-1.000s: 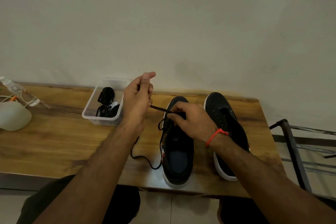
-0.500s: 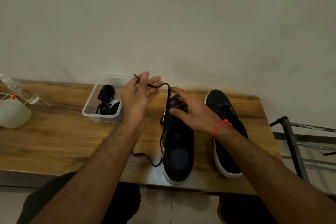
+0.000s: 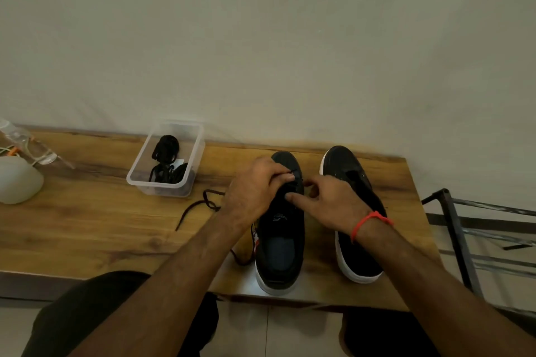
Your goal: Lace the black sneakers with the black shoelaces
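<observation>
A: Start nearest the person. What comes up to the grip?

B: Two bare forearms reach over dark-clad knees to the wooden table (image 3: pixel 87 229). Both hands meet over the left sneaker (image 3: pixel 280 243), at its lacing area. The left hand (image 3: pixel 255 191) has its fingers curled down on the shoe's upper, pinching something dark at the fingertips, which looks like the shoelace (image 3: pixel 203 206); the exact contact is too small to make out. The right hand (image 3: pixel 327 203) wears a red thread band (image 3: pixel 369 222) at the wrist; its thumb and fingers are curled together just right of the left hand's fingertips, but I cannot tell whether lace is between them.

A: And the lace itself?

B: Its loose length runs out from under the left wrist, loops on the table to the left of the grip, and another bit shows nearer the person, beside the shoe's left side.

A: The other shoe?

B: The right sneaker (image 3: pixel 352 211) stands just right of the grip, parallel to the first, toe pointing away, partly covered by the right wrist. No lace shows in it.

A: Farther out?

B: Beyond and left of the grip sits a clear plastic tub (image 3: pixel 166 185) holding more black laces (image 3: pixel 168 162). Far left, a white rounded object (image 3: pixel 17 182) and a clear bottle (image 3: pixel 26 142). To the right, off the table, a metal rack (image 3: pixel 464 240).
</observation>
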The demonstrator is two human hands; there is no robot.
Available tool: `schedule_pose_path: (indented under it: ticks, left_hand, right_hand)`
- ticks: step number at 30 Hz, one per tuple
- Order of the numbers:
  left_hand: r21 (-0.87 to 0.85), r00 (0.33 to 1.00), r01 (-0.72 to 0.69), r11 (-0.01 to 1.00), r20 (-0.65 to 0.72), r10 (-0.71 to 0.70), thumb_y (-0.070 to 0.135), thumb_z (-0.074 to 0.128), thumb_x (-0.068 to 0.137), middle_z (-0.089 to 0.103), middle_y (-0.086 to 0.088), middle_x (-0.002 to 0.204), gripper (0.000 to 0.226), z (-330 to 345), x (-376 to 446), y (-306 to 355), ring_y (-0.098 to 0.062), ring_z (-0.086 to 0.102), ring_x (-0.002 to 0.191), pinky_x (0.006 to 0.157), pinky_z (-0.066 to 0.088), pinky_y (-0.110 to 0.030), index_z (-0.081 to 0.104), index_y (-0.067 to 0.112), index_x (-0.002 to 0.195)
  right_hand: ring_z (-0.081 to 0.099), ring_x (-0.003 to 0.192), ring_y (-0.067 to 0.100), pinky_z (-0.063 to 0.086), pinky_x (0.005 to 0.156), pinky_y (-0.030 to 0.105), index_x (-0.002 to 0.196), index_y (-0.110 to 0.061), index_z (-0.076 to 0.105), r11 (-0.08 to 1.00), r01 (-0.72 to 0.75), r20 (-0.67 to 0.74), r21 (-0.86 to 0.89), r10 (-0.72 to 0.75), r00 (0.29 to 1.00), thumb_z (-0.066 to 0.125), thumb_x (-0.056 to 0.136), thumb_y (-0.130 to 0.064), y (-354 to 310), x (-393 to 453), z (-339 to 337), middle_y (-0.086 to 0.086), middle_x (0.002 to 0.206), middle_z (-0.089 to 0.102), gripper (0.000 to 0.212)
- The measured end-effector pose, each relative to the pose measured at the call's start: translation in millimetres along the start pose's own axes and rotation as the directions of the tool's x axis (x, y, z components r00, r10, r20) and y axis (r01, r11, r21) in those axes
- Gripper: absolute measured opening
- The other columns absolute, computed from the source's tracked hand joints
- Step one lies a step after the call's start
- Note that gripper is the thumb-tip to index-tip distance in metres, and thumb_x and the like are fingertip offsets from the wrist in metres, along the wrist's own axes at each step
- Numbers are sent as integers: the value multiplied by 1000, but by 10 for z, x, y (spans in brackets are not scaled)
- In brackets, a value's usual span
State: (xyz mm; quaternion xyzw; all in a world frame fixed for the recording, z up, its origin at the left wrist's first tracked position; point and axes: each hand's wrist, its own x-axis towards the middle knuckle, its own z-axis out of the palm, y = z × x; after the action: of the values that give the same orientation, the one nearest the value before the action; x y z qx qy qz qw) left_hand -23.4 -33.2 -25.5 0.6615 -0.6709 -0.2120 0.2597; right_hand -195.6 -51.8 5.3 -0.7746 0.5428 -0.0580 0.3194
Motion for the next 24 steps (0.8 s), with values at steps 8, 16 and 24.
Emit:
schedule_pose_path:
  ticks: [8,16,24]
  left_hand:
    - [-27,996,89,996,-13,-90,40,66,97,73,18,113,25,-63,-43,0,2,61,99,81,52,-21,73,37,120]
    - [109,998,59,992,15,-61,42,62,98,63,14,110,15,14,-57,-9,-7,58,101,81,56,-34,71,37,108]
    - [58,995,87,994,41,-90,39,74,90,49,13,117,6,13,-30,-37,-4,49,110,91,54,-38,72,34,93]
  right_hand:
    - [58,79,9,41,61,14,98,-16,61,1000,-15,49,8,15,999,63,91,-39,-32,3,141,-2,90,60,24]
    - [67,93,21,62,79,41,112,-17,70,912,-213,141,350,174,975,49,101,-19,73,83,56,5,104,69,23]
    - [64,106,26,60,85,50,96,-12,76,773,-329,199,542,262,944,49,95,-5,149,156,37,9,109,70,28]
